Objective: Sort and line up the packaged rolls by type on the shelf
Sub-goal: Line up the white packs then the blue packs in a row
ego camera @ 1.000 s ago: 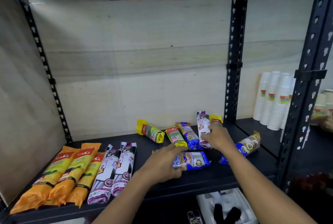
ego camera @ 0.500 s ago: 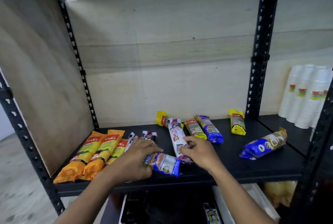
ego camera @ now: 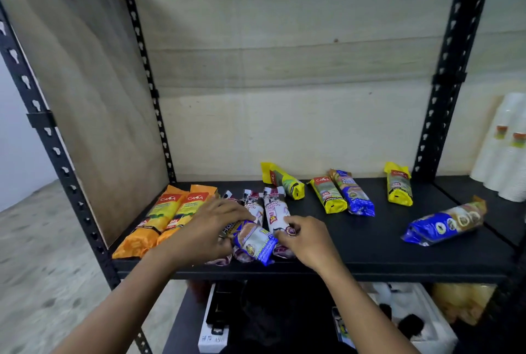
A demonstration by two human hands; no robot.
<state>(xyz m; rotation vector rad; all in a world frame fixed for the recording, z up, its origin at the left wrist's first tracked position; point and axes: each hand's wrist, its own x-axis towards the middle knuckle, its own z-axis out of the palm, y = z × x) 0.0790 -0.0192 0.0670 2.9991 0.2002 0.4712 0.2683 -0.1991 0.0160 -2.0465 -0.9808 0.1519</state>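
On the black shelf [ego camera: 370, 242], two orange rolls [ego camera: 170, 215] lie side by side at the left. Beside them lie white drawstring rolls [ego camera: 252, 205]. My right hand [ego camera: 306, 238] grips the lower end of the rightmost white roll [ego camera: 274, 208]. My left hand [ego camera: 209, 230] holds a blue roll [ego camera: 254, 240] crosswise over the white rolls' near ends. Three yellow rolls [ego camera: 284, 182] [ego camera: 327, 196] [ego camera: 398, 188] lie further back. One blue roll [ego camera: 353, 196] rests against the middle yellow one, and another blue roll [ego camera: 447, 221] lies at the right.
Black perforated uprights [ego camera: 444, 97] frame the bay, with a wooden side panel [ego camera: 85, 97] on the left. Stacked paper cups [ego camera: 506, 154] stand in the bay to the right. Below the shelf sits a white foam box [ego camera: 418, 322] with dark items.
My right hand dragged the white roll left and set it parallel beside the other white rolls. My left hand carried the blue roll left over them. The view swung left.
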